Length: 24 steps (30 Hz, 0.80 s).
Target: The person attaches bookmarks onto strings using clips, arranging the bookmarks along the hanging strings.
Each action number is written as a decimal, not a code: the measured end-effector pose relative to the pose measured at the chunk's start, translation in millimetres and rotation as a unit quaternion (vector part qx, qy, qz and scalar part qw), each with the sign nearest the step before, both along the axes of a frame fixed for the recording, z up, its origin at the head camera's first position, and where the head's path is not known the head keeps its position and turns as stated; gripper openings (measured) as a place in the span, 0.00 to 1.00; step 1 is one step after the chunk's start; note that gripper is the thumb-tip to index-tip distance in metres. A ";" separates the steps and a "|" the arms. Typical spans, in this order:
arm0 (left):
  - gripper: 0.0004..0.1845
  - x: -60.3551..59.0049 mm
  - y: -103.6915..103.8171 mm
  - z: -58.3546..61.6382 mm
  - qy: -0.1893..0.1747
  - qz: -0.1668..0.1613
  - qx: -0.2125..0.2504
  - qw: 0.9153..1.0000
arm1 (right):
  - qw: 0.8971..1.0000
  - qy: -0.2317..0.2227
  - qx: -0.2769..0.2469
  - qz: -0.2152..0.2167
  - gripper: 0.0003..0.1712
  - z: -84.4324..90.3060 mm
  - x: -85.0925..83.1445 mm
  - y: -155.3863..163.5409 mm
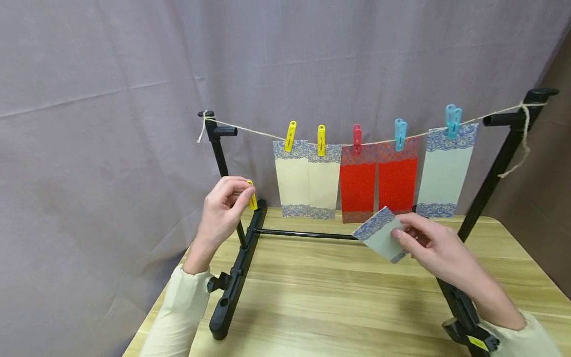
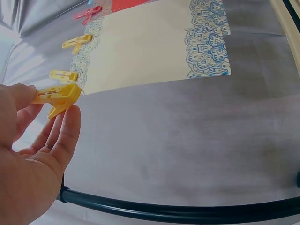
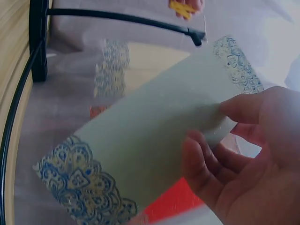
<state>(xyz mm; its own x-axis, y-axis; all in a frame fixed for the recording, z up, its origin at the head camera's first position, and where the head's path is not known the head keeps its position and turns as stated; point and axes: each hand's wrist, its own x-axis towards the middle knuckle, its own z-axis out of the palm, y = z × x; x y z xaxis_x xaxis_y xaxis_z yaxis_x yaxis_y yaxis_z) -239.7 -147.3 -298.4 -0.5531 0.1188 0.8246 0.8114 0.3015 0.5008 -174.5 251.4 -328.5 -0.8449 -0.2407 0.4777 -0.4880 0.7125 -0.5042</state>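
Observation:
My left hand [image 1: 225, 206] pinches a yellow clothespin [image 2: 61, 97] between thumb and fingers, left of the hanging cards. My right hand [image 1: 439, 248] holds a pale green card [image 3: 154, 112] with blue lace-patterned ends, tilted, in front of the hanging row. On the string [image 1: 258, 132] hang two cream cards [image 1: 292, 181] under yellow clothespins [image 1: 321, 140], then two red cards [image 1: 397, 183], one under a red clothespin [image 1: 357, 140], the other under a blue clothespin [image 1: 400, 135]. At the right end another pale green card [image 1: 447, 173] hangs from blue clothespins [image 1: 453, 122].
A black frame with a left post [image 1: 218, 153] and right post [image 1: 495, 168] carries the string. Its crossbar [image 1: 308, 234] runs low above the wooden table [image 1: 321, 297]. Behind hangs a grey curtain [image 1: 134, 148].

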 end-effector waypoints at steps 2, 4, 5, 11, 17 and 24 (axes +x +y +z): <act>0.02 -6.6 -2.5 -4.9 0.005 -0.007 0.002 1.000 | 1.000 0.025 0.006 0.006 0.12 0.8 -1.2 -9.5; 0.03 -8.0 -3.7 -6.2 0.006 -0.010 0.002 1.000 | 0.999 0.041 0.009 0.012 0.11 1.2 -2.6 -18.1; 0.03 -7.9 -3.8 -6.3 0.007 -0.009 0.001 1.000 | 0.999 0.043 0.009 0.015 0.11 1.5 -3.2 -22.1; 0.02 0.7 -3.0 1.5 0.000 0.002 -0.003 1.000 | 0.999 0.025 -0.009 0.038 0.05 4.5 -5.9 -44.4; 0.02 16.8 0.9 21.6 0.006 0.017 -0.016 1.000 | 0.993 -0.005 -0.065 0.096 0.06 6.2 -15.2 -66.2; 0.02 7.8 -3.9 21.1 0.010 0.021 -0.006 1.000 | 0.988 0.026 -0.109 0.101 0.13 2.6 -28.1 -88.6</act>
